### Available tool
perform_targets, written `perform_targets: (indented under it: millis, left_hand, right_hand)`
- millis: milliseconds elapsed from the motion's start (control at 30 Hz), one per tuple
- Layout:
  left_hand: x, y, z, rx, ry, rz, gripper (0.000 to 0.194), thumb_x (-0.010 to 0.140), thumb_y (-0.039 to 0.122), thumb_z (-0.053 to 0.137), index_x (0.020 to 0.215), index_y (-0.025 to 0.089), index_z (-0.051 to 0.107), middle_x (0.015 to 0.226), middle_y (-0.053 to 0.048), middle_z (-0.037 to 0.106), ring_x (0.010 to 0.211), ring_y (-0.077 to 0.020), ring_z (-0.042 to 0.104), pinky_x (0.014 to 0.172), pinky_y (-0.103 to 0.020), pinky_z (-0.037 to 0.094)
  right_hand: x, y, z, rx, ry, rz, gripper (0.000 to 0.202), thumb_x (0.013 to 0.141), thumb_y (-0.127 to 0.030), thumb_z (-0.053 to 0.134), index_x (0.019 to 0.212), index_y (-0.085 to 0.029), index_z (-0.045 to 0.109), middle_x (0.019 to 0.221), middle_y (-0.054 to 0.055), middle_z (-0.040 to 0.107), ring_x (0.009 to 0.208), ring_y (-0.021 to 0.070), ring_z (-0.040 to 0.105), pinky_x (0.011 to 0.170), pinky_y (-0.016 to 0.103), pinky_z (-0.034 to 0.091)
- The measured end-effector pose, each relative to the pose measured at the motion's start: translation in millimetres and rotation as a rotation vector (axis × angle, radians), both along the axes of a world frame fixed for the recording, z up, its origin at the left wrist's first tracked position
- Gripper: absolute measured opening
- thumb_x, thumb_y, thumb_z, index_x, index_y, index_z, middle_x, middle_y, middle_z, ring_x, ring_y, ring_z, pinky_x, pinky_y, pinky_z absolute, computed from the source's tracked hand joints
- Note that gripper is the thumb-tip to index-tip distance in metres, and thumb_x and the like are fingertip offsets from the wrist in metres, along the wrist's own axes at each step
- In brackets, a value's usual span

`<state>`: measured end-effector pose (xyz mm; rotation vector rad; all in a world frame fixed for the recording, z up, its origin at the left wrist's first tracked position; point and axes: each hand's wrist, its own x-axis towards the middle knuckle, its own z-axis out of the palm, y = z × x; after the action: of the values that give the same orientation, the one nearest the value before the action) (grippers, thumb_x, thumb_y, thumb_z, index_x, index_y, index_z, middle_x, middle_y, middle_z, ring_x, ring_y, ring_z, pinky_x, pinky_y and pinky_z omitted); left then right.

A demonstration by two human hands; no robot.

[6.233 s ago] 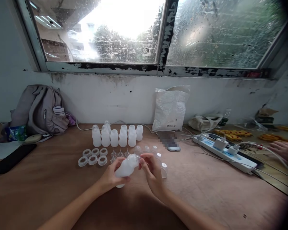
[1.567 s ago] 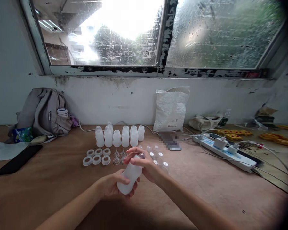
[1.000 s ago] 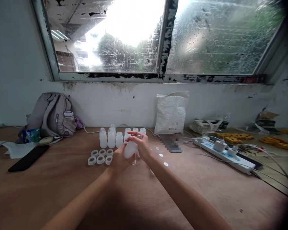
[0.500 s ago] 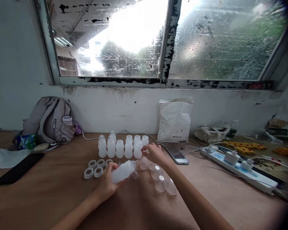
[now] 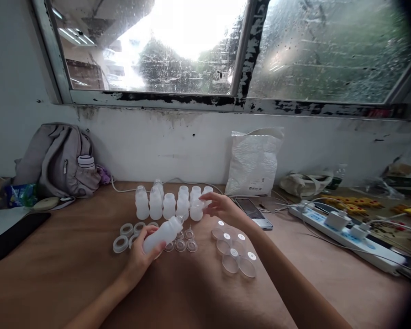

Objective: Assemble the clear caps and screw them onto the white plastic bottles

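Note:
My left hand [image 5: 139, 254] is wrapped round a frosted white baby bottle [image 5: 161, 236], tilted with its top up to the right. A clear nipple [image 5: 181, 219] shows at the bottle's top. My right hand [image 5: 222, 208] pinches a clear dome cap [image 5: 200, 204] in front of the standing bottles. Behind both hands, several frosted bottles [image 5: 169, 207] stand upright in a group. White rings [image 5: 120, 244] lie left of my left hand, partly hidden by it. Clear nipples [image 5: 191, 246] sit beyond the held bottle. More clear caps [image 5: 229, 263] lie to the right, under my right forearm.
A phone [image 5: 255, 214] and a white padded bag [image 5: 255, 162] are behind my right arm. A power strip [image 5: 349, 240] with plugs and cables lies at the right. A grey backpack [image 5: 60, 160] and a black flat object [image 5: 17, 235] are at the left.
My right hand has lifted a clear cap from the table, up in front of the bottles. My left hand has moved left with the bottle. The camera view has shifted slightly.

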<state>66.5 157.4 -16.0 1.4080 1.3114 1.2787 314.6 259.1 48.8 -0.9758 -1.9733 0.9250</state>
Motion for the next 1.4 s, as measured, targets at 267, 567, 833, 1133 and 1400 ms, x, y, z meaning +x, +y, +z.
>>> perform_targets:
  millis: [267,567,833,1133,1400]
  left_hand:
    - [1,0,1.4,0.019,-0.104,-0.008,0.038,0.066,0.043,0.062,0.093,0.02,0.047,0.088,-0.001,0.05,0.071,-0.0163,0.053,0.044,-0.021,0.047]
    - [-2,0,-1.4,0.06,-0.042,-0.029,0.035,0.068,0.042,0.061,0.093,0.02,0.049,0.091,-0.002,0.051,0.071,-0.0159,0.053,0.046,-0.021,0.047]
    - [-3,1,-3.9,0.182,0.147,0.044,0.034,0.068,0.038,0.063,0.094,0.021,0.051,0.093,-0.002,0.055,0.074,-0.0166,0.054,0.06,-0.025,0.047]
    - [-6,-7,-3.9,0.407,0.461,0.13,0.035,0.067,0.037,0.064,0.096,0.023,0.051,0.098,-0.005,0.057,0.091,-0.024,0.054,0.081,-0.036,0.042]
    - [-4,0,-0.2,0.048,-0.023,-0.051,0.034,0.068,0.042,0.061,0.092,0.02,0.049,0.084,-0.001,0.052,0.066,-0.0161,0.053,0.044,-0.022,0.045]
  right_hand:
    - [-15,-20,11.0,-0.257,0.266,0.23,0.032,0.067,-0.019,0.064,0.099,-0.02,0.057,0.1,0.006,0.06,0.071,0.0142,0.062,0.063,0.029,0.05]
    - [-25,-29,16.3,-0.227,0.059,0.125,0.03,0.069,-0.042,0.064,0.083,-0.015,0.062,0.063,0.001,0.062,0.052,0.0112,0.056,0.04,0.02,0.041]
    - [-35,-28,-0.1,-0.109,-0.055,-0.004,0.04,0.072,-0.053,0.055,0.06,-0.016,0.06,0.052,0.002,0.061,0.042,0.0098,0.05,0.035,0.019,0.034]
    - [-42,-31,-10.0,-0.102,-0.045,-0.061,0.051,0.072,-0.055,0.054,0.038,-0.019,0.045,0.029,-0.004,0.038,0.026,0.006,0.035,0.03,0.021,0.025]
    - [-32,-30,1.3,-0.272,0.067,0.195,0.045,0.071,-0.042,0.062,0.111,-0.024,0.051,0.092,0.004,0.06,0.068,0.013,0.06,0.047,0.02,0.048]
